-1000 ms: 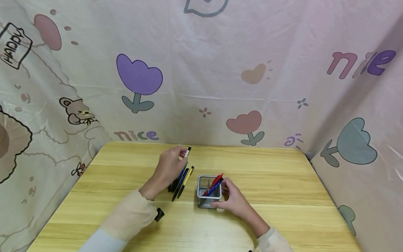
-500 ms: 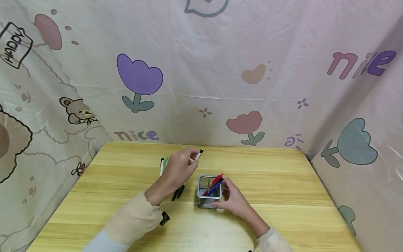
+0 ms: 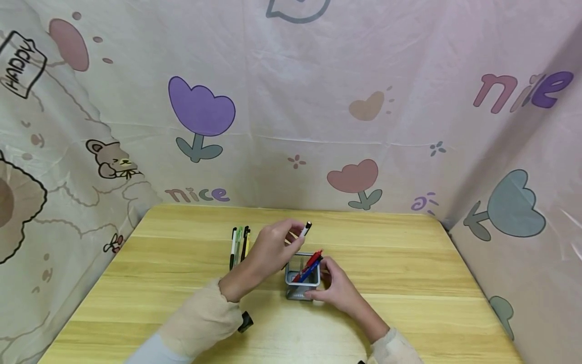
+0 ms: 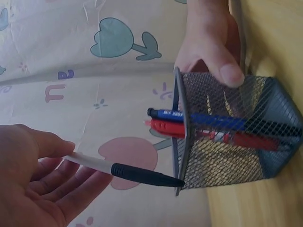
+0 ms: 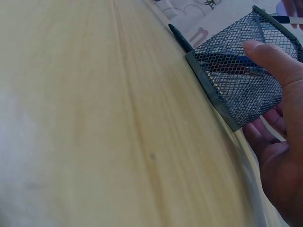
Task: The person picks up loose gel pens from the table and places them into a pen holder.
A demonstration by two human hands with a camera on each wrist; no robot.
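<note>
The left hand [image 3: 271, 246] is pinching a white-and-black pen [image 4: 125, 170] by its white barrel, seemingly leaving the lower dark end free to point towards the mesh holder [image 4: 222, 170]. The right hand [image 3: 337, 287] is curving round that holder, thumb against one wall, probably steadying it. The pen is slanting between the hands, its dark end at the rim, contact unclear. Inside, a red pen [image 4: 165, 127] and blue pen [image 4: 203, 119] are leaning; other pens [image 3: 234, 244] are lying on the surface [image 3: 409, 253] left of the left hand.

The head view looks forward and down, farthest off, the cup [image 3: 298, 292] at six o'clock. The left wrist's, close and sideways, shares that cup at three o'clock; the right's, close and tilted, looks along the table [image 5: 94, 123], the cup at two.
</note>
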